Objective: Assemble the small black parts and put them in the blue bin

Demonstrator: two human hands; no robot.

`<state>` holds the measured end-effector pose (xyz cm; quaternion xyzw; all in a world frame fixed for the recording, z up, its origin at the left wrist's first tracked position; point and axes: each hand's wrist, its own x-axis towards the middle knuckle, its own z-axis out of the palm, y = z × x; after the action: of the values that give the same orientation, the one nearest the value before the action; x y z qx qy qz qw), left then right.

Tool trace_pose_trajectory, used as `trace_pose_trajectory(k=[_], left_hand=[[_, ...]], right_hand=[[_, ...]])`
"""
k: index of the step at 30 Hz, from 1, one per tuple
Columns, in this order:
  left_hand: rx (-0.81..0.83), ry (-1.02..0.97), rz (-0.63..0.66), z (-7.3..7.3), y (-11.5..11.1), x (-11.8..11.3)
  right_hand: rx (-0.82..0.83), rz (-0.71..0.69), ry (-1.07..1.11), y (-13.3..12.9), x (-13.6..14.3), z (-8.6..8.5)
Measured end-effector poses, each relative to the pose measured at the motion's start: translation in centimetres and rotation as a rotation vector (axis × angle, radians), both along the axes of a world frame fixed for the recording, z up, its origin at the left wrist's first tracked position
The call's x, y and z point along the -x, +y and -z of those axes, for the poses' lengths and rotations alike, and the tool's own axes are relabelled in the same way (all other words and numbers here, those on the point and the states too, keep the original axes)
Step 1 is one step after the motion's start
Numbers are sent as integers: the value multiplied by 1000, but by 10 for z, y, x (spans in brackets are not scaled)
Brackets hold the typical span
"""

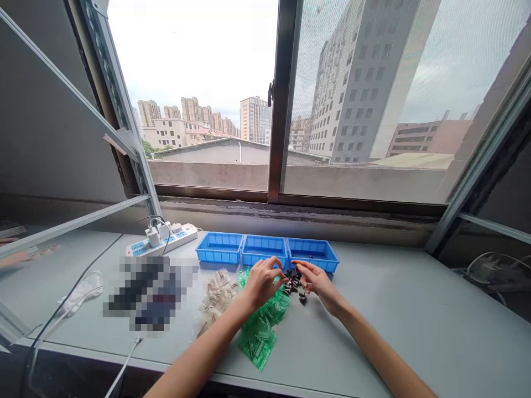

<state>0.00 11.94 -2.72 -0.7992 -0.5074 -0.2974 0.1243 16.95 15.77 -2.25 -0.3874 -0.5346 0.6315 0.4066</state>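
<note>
1. Lower centre: green bags [260, 337] lie near the bench's [327, 354] front edge; open bench right.
2. Centre: left fingers [274, 261] curl, right fingers [306, 269] nearly close, grips unclear, beside black parts [293, 281].
3. Behind: blue trays [265, 258], side by side.

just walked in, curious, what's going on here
Someone's left hand and right hand are close together by small dark parts on the table; what they hold is too small to tell. Green bags and clear bags lie to the left, and three blue trays stand behind, a dark piece in the right one.
</note>
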Motion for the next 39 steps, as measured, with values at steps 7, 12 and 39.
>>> trace_pose_trajectory(k=[7,12,39], left_hand=[[7,-10,12,-1,-2,-1],[3,5,-2,-1,-1,0],[-32,20,3,0,1,-3]], right_hand=[[-63,35,-9,1,-1,1],[-80,54,-28,1,-1,1],[-42,-23,-4,1,0,4]])
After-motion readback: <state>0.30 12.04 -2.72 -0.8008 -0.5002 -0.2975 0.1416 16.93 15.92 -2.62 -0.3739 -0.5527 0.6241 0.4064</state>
